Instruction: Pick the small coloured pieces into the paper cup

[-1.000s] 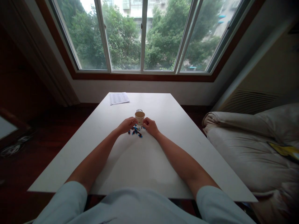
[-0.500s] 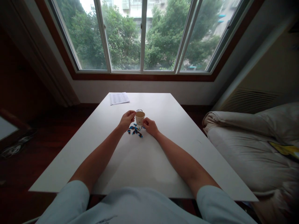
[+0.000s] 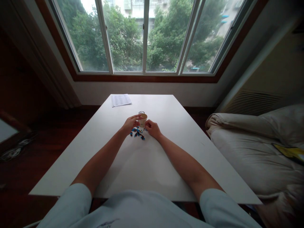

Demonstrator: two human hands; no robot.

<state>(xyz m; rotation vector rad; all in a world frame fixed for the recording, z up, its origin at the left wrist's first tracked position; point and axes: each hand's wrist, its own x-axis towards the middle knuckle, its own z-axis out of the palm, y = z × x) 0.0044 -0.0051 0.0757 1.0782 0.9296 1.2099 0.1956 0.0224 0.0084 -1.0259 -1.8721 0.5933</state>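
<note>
The left hand point(image 3: 132, 123), fingers apart, is at the paper cup point(image 3: 143, 123); the right hand point(image 3: 153, 129), curled (can't tell if gripping), is near blue bits point(image 3: 138, 130).

Pretty cramped around the cup point(image 3: 143, 122) tbh: left hand point(image 3: 132, 123) crowds its left side and rim, right hand point(image 3: 153, 128) sits just beside the other, bits point(image 3: 136, 130) scattered in front, dark loop point(image 3: 141, 112) behind. Loads of room on the table point(image 3: 201, 152) outside both forearms point(image 3: 102, 161), or between them up to the bits.
</note>
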